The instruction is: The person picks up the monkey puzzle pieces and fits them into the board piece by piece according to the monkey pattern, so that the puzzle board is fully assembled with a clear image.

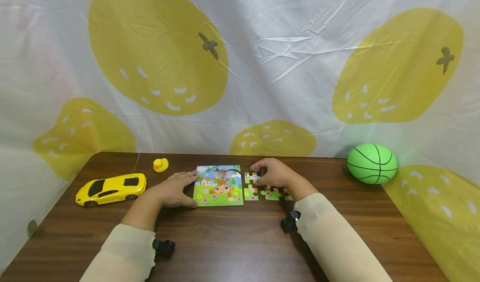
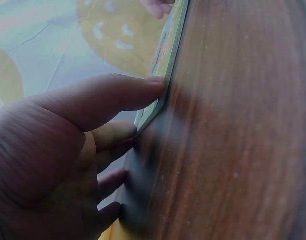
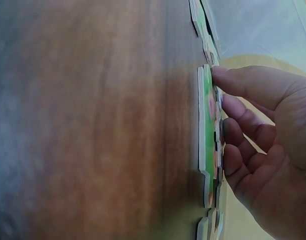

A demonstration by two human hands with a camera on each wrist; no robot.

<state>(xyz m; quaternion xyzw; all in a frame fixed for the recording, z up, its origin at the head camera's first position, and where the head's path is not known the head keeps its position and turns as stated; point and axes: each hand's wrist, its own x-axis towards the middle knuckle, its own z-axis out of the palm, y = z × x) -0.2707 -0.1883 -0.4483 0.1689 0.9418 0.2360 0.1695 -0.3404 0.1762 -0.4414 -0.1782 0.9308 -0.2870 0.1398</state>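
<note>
A square picture board with a hanging cartoon monkey lies flat on the table. My left hand is at its left side, fingers extended. In the left wrist view the thumb touches the board's corner and a finger touches its edge. Just right of the board lie several jigsaw pieces with matching green, flowered print. Over them is my right hand, its thumb and index finger closing about a jigsaw piece. The right wrist view shows curled fingers against the pieces; the hand hides some of them.
A yellow toy car stands left of my left hand. Behind it sits a small yellow rubber duck. At the far right is a green ball. A fruit-print cloth hangs behind the brown wooden table.
</note>
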